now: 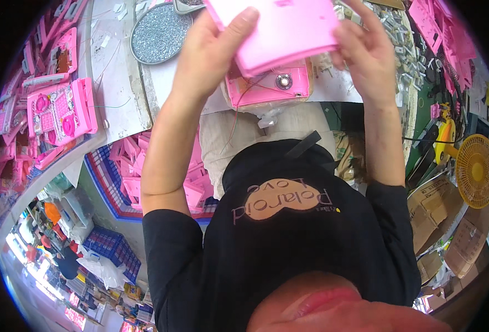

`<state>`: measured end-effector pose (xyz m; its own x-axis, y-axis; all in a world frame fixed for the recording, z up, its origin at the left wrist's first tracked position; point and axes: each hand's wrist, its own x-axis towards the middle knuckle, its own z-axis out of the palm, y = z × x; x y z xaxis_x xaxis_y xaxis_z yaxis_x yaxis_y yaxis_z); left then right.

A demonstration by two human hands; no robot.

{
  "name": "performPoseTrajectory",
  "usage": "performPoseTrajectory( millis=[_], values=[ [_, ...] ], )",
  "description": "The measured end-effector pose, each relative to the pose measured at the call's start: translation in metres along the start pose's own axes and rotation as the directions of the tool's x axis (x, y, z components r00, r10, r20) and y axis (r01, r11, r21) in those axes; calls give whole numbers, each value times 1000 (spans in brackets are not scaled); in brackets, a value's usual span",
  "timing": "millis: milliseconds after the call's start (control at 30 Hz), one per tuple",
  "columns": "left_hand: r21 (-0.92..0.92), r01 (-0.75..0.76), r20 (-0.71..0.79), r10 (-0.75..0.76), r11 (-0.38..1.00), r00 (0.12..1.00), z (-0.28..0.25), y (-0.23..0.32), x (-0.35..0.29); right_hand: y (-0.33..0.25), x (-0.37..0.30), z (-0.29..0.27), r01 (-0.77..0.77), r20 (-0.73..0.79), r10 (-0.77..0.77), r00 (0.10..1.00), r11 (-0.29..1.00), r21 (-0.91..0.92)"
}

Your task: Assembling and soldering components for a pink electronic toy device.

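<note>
The left hand grasped the pink panel above the counter's near edge; the right hand's grip was unclear. Level, two-sided support seemed best.

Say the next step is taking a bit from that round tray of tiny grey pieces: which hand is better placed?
Probably the left hand: it is close beside the round tray, while the right hand is across the pink panel. The left would first have to release the panel.
</note>
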<state>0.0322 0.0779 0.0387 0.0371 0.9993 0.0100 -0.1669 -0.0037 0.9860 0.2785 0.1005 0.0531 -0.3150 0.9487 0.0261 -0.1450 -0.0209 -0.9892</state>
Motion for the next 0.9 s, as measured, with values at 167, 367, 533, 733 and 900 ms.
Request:
performPoseTrajectory(
  millis=[167, 367, 533, 733, 900],
  values=[
    [672, -366, 293, 223, 643, 930, 16, -14, -23, -6, -29, -59, 169, -302, -112, 947, 971, 168],
    [780, -516, 410, 335, 354, 849, 36, -36, -22, -21, -55, -102, 229, -447, -129, 885, 957, 179],
    [819, -533, 482, 249, 212, 840, 43, -34, -17, -8, -54, -91, 193, -335, -119, 935, 961, 197],
    [701, -365, 237, 283, 613, 930, 26, -7, -27, 12, -56, -49, 60, -245, -11, 969, 979, 194],
    [122, -59, -10, 61, 991, 998, 29, -9, -40, 34, -67, 18, -161, -172, 158, 972, 987, -5]
  ],
)
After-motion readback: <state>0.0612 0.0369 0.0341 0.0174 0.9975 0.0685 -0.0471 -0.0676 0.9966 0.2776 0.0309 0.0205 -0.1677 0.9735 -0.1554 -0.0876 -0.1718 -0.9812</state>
